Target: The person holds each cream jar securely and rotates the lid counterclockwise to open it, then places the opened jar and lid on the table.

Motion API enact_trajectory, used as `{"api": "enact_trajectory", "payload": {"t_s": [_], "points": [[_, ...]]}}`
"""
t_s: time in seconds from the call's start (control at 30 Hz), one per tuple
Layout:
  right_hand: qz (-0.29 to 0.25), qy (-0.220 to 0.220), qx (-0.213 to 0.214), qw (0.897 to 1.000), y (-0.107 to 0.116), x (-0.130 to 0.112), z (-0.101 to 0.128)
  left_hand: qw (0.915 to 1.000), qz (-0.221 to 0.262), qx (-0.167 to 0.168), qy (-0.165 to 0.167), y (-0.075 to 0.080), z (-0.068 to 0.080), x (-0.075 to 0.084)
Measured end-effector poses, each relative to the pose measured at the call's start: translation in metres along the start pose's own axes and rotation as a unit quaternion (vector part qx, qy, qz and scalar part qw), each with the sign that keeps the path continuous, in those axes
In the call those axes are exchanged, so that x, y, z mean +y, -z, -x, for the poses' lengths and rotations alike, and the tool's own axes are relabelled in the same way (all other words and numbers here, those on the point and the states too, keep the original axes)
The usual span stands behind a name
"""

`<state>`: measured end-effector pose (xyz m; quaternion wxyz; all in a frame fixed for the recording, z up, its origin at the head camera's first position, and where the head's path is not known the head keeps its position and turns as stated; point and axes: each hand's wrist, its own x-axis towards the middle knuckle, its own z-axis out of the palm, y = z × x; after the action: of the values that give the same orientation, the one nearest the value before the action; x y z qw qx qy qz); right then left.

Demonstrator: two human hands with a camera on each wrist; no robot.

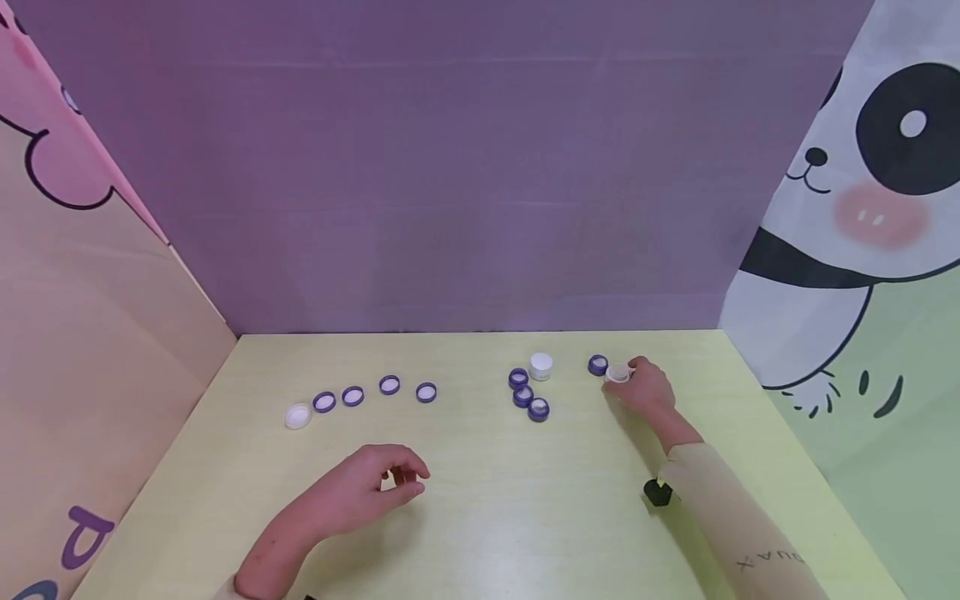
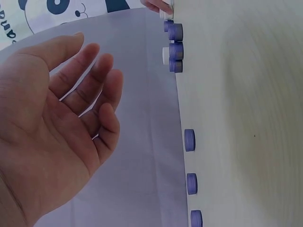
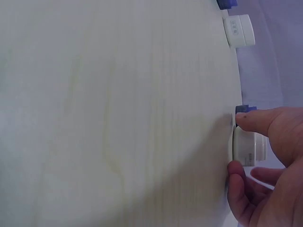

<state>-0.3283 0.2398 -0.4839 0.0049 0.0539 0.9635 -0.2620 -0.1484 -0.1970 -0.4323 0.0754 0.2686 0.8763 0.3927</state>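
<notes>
At the back right of the table, my right hand (image 1: pixel 647 388) holds a small white jar (image 3: pixel 245 145) between thumb and fingers. The jar stands close to the tabletop, and its narrower neck shows with no lid on it. Right beside it is a purple cap-like ring (image 1: pixel 597 364), partly hidden by the thumb in the right wrist view. My left hand (image 1: pixel 367 492) hovers over the front left of the table, fingers loosely bent and holding nothing. Another white jar (image 1: pixel 541 367), with its white lid on, stands left of the right hand.
Several purple rings (image 1: pixel 522 395) cluster near the lidded jar. More purple rings (image 1: pixel 353 396) lie in a loose row at the left, ending at a white round lid (image 1: pixel 297 416). A purple wall (image 1: pixel 480 167) closes off the table's back edge.
</notes>
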Motion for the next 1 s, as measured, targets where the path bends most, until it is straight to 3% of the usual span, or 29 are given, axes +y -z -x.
{"api": "enact_trajectory", "payload": {"t_s": [0.17,0.43,0.73,1.0], "points": [[0.008,0.006,0.011,1.000,0.004,-0.016,0.008,0.9999,-0.003,-0.005,0.011,0.000,0.000,-0.002],[0.012,0.052,0.041,0.998,0.007,-0.048,0.015,0.9998,0.006,-0.005,0.016,0.000,-0.006,-0.011],[0.007,0.056,-0.005,0.998,-0.007,-0.070,0.011,0.9997,0.016,-0.007,0.018,-0.005,-0.009,-0.019],[-0.029,0.062,-0.041,0.997,-0.029,-0.075,0.000,0.9988,0.038,-0.008,0.029,-0.008,-0.009,-0.025]]}}
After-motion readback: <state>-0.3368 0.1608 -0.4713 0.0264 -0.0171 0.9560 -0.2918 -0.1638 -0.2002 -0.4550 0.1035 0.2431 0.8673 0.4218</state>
